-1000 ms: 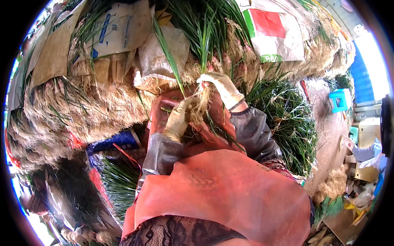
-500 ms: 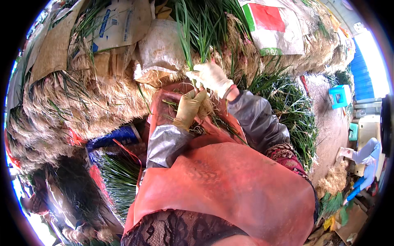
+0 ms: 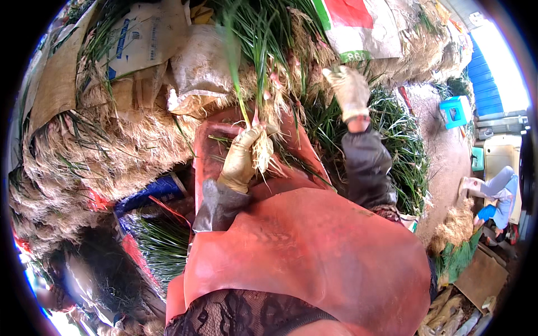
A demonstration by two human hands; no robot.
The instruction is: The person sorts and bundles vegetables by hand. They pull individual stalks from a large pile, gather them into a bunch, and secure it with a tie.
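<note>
My left hand (image 3: 241,159), in a pale yellow glove, is closed around the lower stems of a few green garlic plants (image 3: 256,120). Their leaves point away from me, and pale stringy roots (image 3: 262,151) hang below the fingers. To the right, my right hand (image 3: 348,92), in a cream glove, is raised with its fingers apart and nothing held. It is above dark green leaves, near the white sack with a red panel (image 3: 364,36). A red-orange apron (image 3: 302,241) spreads over my lap under the left hand.
A high pile of rooted garlic plants (image 3: 101,151) runs across the far side, partly under sacks. More leaves (image 3: 392,134) are heaped at the right. A blue stool (image 3: 455,112) stands on the floor beyond. Another person (image 3: 496,193) bends at the far right.
My right hand has left the stems and swung right, opening out. My left hand still holds the plants, slightly lower and further left. The view has shifted a little.
</note>
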